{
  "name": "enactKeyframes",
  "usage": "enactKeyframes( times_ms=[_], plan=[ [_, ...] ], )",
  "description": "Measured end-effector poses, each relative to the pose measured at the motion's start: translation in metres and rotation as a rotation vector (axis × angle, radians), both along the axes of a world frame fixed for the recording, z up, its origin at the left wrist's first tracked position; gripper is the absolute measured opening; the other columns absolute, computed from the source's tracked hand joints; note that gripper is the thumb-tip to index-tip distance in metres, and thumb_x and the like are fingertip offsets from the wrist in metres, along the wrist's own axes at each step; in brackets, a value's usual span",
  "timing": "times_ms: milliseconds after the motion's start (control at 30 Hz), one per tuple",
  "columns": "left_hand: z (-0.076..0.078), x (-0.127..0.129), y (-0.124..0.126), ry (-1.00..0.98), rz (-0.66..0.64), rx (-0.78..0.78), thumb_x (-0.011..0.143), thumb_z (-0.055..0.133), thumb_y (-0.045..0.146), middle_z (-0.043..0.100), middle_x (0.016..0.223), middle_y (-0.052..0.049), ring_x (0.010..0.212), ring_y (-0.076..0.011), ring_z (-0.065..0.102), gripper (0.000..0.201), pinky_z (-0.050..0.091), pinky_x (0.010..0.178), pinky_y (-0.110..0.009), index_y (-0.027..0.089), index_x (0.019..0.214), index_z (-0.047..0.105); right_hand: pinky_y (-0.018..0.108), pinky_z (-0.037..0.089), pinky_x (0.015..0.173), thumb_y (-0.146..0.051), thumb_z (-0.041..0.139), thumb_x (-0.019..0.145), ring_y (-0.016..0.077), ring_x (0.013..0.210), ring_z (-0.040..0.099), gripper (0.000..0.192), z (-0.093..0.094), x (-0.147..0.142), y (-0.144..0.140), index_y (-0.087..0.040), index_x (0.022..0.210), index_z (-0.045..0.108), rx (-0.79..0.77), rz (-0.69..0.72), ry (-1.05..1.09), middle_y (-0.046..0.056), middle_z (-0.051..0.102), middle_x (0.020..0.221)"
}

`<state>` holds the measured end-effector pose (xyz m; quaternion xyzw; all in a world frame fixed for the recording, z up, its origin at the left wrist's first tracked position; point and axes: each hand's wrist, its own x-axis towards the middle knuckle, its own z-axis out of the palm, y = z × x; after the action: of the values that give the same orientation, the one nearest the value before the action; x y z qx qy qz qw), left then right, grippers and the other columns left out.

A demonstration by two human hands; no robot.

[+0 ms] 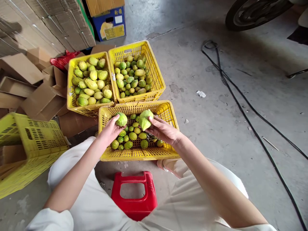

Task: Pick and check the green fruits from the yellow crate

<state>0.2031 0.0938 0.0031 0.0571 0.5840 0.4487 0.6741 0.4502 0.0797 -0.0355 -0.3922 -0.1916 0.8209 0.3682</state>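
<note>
My left hand (110, 129) grips a round green-yellow fruit (121, 119) over the near yellow crate (166, 110). My right hand (163, 130) holds a larger, pale green fruit (145, 119) beside it. Both fruits hover just above several small green and yellow fruits lying on the crate's bottom. Two more yellow crates stand behind it: the left crate (70, 83) is full of large fruits, the right crate (156, 77) holds smaller ones.
A red plastic stool (134, 199) sits between my knees. An overturned yellow crate (29, 141) and flattened cardboard boxes (21, 80) fill the left. Black cables (240, 96) run across the concrete floor on the right, near a wheel (252, 12).
</note>
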Motion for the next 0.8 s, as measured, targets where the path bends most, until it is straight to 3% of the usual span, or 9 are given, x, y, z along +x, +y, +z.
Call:
enactKeyframes(
  times_ms=[200, 400, 500, 600, 800],
  plan=[
    [0.014, -0.001, 0.001, -0.083, -0.022, -0.032, 0.104, 0.053, 0.026, 0.083, 0.101, -0.013, 0.101, -0.0265, 0.081, 0.024, 0.064, 0.075, -0.029, 0.019, 0.099, 0.076, 0.043, 0.071, 0.116, -0.044, 0.107, 0.083, 0.0281, 0.126, 0.085, 0.042, 0.000, -0.002, 0.001, -0.030, 0.115, 0.084, -0.020, -0.038, 0.041, 0.004, 0.092, 0.125],
    [0.015, 0.001, 0.001, -0.091, -0.008, 0.007, 0.100, 0.062, 0.017, 0.085, 0.098, -0.008, 0.092, -0.0211, 0.081, 0.014, 0.069, 0.082, -0.030, 0.018, 0.103, 0.076, 0.046, 0.070, 0.117, -0.035, 0.090, 0.090, 0.0283, 0.120, 0.086, 0.019, 0.004, -0.004, 0.002, -0.027, 0.106, 0.083, -0.041, -0.068, 0.072, 0.005, 0.092, 0.118],
    [0.007, -0.003, -0.003, -0.083, -0.081, 0.058, 0.097, 0.079, 0.018, 0.085, 0.095, -0.005, 0.086, -0.0185, 0.080, 0.003, 0.071, 0.101, -0.038, 0.019, 0.099, 0.077, 0.043, 0.071, 0.115, -0.038, 0.098, 0.087, 0.0271, 0.118, 0.087, 0.027, 0.004, -0.005, 0.002, -0.028, 0.107, 0.084, -0.004, -0.097, 0.045, 0.003, 0.092, 0.118],
    [-0.001, -0.008, -0.006, -0.101, -0.175, 0.117, 0.089, 0.098, 0.022, 0.084, 0.094, -0.004, 0.089, -0.0201, 0.082, 0.021, 0.068, 0.116, -0.049, 0.018, 0.097, 0.079, 0.042, 0.073, 0.112, -0.052, 0.109, 0.078, 0.0283, 0.117, 0.087, 0.045, 0.004, -0.006, 0.000, -0.028, 0.108, 0.086, 0.018, -0.090, 0.013, 0.005, 0.092, 0.116],
    [-0.008, -0.011, -0.007, -0.083, -0.206, 0.119, 0.088, 0.104, 0.029, 0.086, 0.096, -0.005, 0.090, -0.0187, 0.083, 0.026, 0.069, 0.115, -0.046, 0.017, 0.095, 0.081, 0.046, 0.072, 0.114, -0.058, 0.112, 0.072, 0.0341, 0.128, 0.085, 0.057, 0.007, -0.006, -0.002, -0.025, 0.109, 0.086, 0.016, -0.101, -0.039, 0.009, 0.092, 0.119]
  ],
)
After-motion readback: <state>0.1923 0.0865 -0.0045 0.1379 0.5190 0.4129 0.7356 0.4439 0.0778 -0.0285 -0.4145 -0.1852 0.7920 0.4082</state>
